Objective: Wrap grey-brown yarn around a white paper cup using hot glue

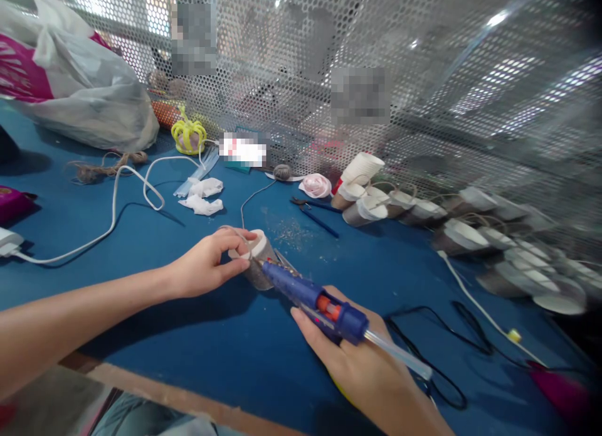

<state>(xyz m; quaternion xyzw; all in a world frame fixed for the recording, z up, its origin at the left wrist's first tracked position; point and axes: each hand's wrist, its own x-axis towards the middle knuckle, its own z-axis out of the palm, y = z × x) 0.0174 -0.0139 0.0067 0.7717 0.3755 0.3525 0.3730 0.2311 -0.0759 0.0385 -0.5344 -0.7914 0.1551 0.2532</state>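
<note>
My left hand (221, 258) has its fingers closed on the rim of a small paper cup (261, 243), pinching grey cord against it. The cup is whitish inside with a greyish outside, and stands on the blue table. A thin line of cord (243, 211) runs from the cup to a ball of grey yarn (282, 172) at the back. My right hand (350, 354) is wrapped round a blue hot glue gun (301, 288) with a clear glue stick (399, 354) poking out of its rear. The gun's nozzle is at the cup's side; whether it touches, I cannot tell.
Pliers (320, 218) with blue handles lie behind the cup. Several handled cups (463, 235) line the right side. A black cable (437, 310) loops near my right hand, and a white cable (115, 204) crosses the left. A plastic bag (98, 103) sits by the perforated metal screen (291, 59).
</note>
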